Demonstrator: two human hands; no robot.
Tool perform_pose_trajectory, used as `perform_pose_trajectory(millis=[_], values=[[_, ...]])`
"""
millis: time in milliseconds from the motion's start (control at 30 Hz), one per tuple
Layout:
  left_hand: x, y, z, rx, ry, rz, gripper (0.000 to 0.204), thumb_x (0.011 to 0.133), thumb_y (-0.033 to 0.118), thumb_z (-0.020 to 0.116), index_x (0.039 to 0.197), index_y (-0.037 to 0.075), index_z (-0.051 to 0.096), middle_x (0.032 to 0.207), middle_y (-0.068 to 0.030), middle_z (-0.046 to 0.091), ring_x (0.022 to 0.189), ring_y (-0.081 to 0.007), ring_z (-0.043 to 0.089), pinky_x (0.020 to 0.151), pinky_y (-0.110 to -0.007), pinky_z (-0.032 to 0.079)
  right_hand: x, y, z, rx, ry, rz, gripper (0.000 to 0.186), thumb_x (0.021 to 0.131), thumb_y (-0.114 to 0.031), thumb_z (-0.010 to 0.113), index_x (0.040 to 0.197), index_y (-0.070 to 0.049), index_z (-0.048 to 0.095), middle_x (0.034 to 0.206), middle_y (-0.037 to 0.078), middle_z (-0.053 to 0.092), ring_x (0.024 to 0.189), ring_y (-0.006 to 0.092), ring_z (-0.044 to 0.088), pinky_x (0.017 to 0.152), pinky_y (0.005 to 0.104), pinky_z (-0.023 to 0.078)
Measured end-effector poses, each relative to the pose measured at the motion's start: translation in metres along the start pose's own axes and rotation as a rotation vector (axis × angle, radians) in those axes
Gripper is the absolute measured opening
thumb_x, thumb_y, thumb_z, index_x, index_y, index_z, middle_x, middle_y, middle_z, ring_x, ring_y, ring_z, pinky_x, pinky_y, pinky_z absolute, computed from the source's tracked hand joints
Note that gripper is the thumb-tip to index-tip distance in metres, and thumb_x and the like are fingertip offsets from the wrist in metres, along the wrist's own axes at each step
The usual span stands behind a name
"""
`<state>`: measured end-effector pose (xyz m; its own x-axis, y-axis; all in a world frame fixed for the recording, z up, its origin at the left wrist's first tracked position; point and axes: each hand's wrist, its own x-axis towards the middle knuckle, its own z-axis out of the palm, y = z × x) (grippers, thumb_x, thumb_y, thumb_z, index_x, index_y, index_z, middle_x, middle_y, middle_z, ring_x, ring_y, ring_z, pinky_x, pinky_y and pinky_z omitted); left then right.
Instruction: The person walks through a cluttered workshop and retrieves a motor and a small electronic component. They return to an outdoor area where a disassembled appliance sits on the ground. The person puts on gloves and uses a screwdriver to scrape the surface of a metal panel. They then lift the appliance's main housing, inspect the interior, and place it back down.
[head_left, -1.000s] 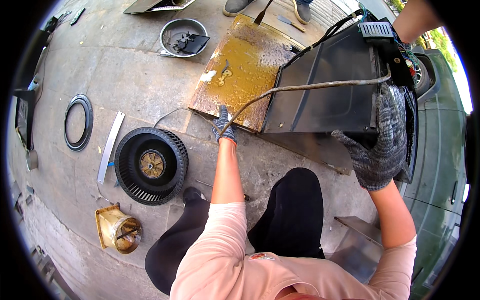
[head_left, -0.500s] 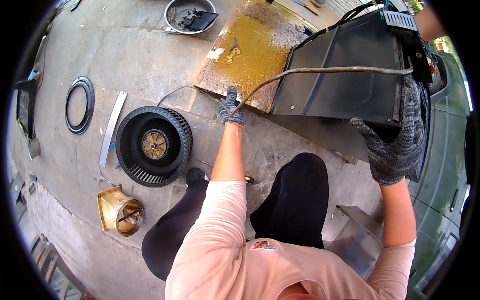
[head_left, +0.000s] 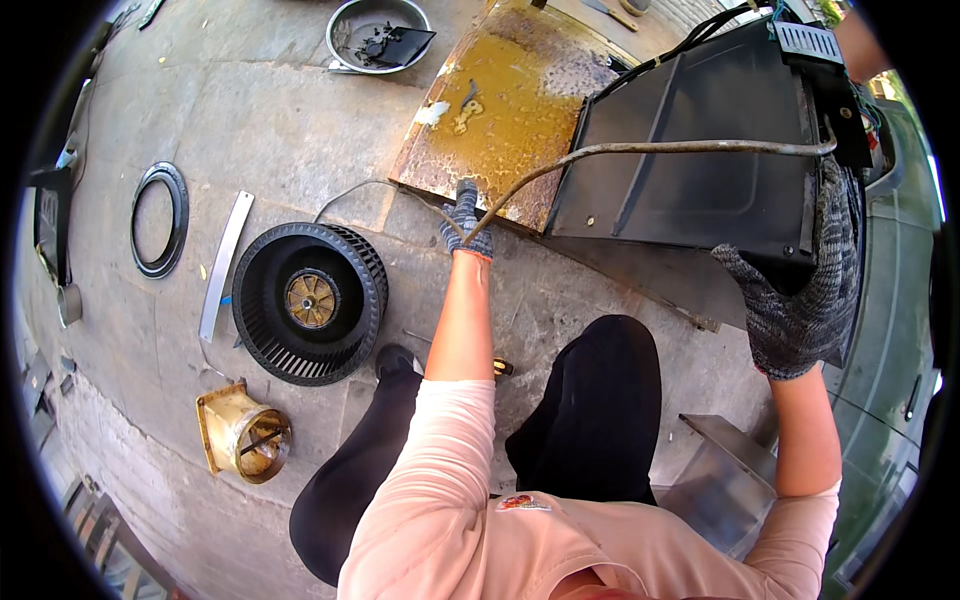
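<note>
A large metal housing, likely from a range hood, has a black box section (head_left: pixel 690 150) and a flat panel (head_left: pixel 520 110) coated in yellow-brown grease. My gloved right hand (head_left: pixel 805 290) wraps around the black section's near right corner, thumb apart on the near face. At the panel's near edge, my gloved left hand (head_left: pixel 464 222) grips, one fingertip pointing up over it; its other fingers are mostly hidden. A grimy brown cord (head_left: pixel 610 150) arches from the box's right end to my left hand, bends sharply there, and continues leftward. Whether my fingers pinch the cord is unclear.
A black blower wheel (head_left: pixel 310 303) lies on the floor left of my legs. Around it are a black ring (head_left: pixel 158 220), a metal strip (head_left: pixel 226 265) and a greasy yellowish duct collar (head_left: pixel 245 435). A metal basin (head_left: pixel 345 42) stands beyond. Another person's arm (head_left: pixel 862 48) shows at upper right.
The view has shifted slightly, so most things appear a little lower. Both hands keep their places on the housing, and the cord still bends at my left hand.
</note>
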<state>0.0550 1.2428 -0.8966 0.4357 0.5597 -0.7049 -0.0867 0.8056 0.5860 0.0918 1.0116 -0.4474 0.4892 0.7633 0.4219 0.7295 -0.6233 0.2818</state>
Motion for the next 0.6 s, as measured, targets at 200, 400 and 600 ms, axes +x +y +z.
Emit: perform_pose_trajectory(millis=[200, 400, 600], values=[[0.005, 0.001, -0.007, -0.142, -0.076, -0.059, 0.043, 0.086, 0.023, 0.079, 0.117, -0.002, 0.063, 0.104, -0.0071, 0.065, 0.088, -0.0160, 0.060, 0.075, -0.031, 0.051, 0.006, -0.012, -0.007, 0.050, -0.058, 0.092, 0.090, 0.064, -0.011, 0.091, 0.142, -0.001, 0.046, 0.143, 0.021, 0.051, 0.130, 0.0365, 0.052, 0.110, 0.0421, 0.040], [-0.011, 0.003, -0.004, -0.156, -0.086, -0.068, 0.027, 0.087, 0.022, 0.079, 0.101, 0.005, 0.064, 0.083, 0.0000, 0.059, 0.065, -0.0086, 0.051, 0.055, -0.027, 0.042, -0.001, 0.004, -0.008, 0.065, -0.056, -0.004, 0.090, 0.064, -0.009, 0.090, 0.142, -0.001, 0.046, 0.143, 0.020, 0.051, 0.129, 0.0360, 0.053, 0.109, 0.0415, 0.041], [-0.005, 0.011, -0.012, -0.104, -0.053, -0.016, 0.026, 0.087, 0.026, 0.078, 0.090, 0.006, 0.063, 0.077, 0.0000, 0.056, 0.062, -0.0084, 0.048, 0.051, -0.028, 0.039, 0.028, -0.040, -0.010, 0.092, -0.074, 0.137, 0.091, 0.063, -0.009, 0.091, 0.142, -0.001, 0.046, 0.143, 0.020, 0.051, 0.129, 0.0359, 0.052, 0.109, 0.0423, 0.042]])
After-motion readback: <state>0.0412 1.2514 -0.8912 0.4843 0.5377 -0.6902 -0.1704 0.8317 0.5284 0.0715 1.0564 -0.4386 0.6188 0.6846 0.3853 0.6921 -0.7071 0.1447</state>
